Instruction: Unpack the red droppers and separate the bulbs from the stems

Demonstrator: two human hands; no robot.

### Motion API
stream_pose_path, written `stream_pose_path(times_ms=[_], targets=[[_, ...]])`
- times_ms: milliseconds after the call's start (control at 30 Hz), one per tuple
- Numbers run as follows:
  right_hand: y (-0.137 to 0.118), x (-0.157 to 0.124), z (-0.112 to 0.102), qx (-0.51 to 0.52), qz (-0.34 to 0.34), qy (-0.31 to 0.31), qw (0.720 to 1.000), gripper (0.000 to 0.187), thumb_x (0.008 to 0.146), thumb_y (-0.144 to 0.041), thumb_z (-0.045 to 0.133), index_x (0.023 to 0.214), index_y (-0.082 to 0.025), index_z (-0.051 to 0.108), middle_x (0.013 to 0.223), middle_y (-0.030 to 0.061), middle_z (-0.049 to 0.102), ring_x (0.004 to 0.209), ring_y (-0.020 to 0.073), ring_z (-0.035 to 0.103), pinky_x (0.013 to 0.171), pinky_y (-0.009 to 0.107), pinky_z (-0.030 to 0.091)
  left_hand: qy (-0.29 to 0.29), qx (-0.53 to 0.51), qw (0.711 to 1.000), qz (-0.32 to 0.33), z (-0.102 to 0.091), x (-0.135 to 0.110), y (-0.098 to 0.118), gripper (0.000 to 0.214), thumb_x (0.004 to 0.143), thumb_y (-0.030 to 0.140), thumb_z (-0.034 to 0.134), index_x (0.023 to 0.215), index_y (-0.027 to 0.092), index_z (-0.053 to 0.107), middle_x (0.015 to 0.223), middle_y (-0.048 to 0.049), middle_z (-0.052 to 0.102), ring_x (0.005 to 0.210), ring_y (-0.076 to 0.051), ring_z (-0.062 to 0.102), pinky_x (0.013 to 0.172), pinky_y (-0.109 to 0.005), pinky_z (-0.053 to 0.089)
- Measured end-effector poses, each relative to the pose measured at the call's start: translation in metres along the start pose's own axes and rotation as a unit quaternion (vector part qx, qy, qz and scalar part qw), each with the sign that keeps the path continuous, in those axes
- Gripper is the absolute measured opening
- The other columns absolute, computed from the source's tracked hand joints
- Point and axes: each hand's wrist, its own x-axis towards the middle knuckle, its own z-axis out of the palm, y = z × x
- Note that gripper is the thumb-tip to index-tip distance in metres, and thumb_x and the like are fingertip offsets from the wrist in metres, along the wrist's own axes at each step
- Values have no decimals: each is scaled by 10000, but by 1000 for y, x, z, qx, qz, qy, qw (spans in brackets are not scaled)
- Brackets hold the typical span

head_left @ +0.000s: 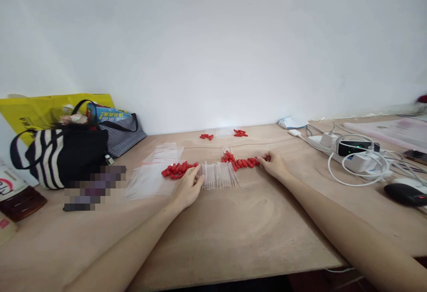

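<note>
A row of thin clear dropper tubes (218, 176) lies side by side on the wooden table. At its left edge, my left hand (189, 187) has its thumb and fingers closed on the outermost tubes; how many is hidden. Red rubber bulbs (178, 170) are heaped beyond that hand. Another line of red bulbs (245, 163) runs rightward from the tubes' upper end. My right hand (271, 164) pinches at the far right end of this line, its fingertips on a red bulb. Behind the row are tubes with red bulbs on them (227, 155).
Clear zip bags (153, 172) lie to the left, near a black striped bag (66, 156) and a bottle (20, 194). More tubes and red bulbs (240, 132) lie by the wall. A power strip (316, 143) with tangled cables and a mouse (405, 193) are at right.
</note>
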Motion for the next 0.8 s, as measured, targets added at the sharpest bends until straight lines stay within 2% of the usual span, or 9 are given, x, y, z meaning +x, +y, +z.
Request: stream_pose_path(times_ms=[233,500,633,700,800], targets=[[-2,-1,-7,-19,0,25,1000,221,752,-341,451,676,-169,566,686,56,634,651,167,577,558,248,375,48,-25,998,13,-4,-2,-5,322,785,284,413,1035,127,540,883,-57,560,708,-131,540,653,-260,454],[-5,-1,-12,-35,-8,48,998,222,768,-302,418,768,-162,590,747,68,643,673,163,579,575,245,378,62,-30,997,24,-5,-3,-6,268,778,280,435,970,139,558,840,-41,545,661,-118,523,602,-250,454],[-26,-2,-10,-55,-45,45,996,209,752,-313,439,769,-176,596,778,49,645,686,160,569,598,251,369,73,-32,996,28,-5,-3,-6,241,778,263,433,943,148,564,836,-38,541,650,-114,518,602,-250,454],[-43,-3,-3,-75,-92,15,993,203,743,-326,452,723,-190,601,753,34,647,699,158,566,629,258,367,71,-31,997,30,-5,-3,-6,233,779,258,432,938,152,565,842,-37,541,657,-115,518,610,-252,453],[-72,-5,13,-93,-123,-12,988,223,698,-406,504,647,-215,605,717,21,648,744,187,563,706,308,349,62,-31,997,24,-5,-4,-6,229,777,242,438,947,153,563,863,-41,539,679,-120,517,631,-258,452]])
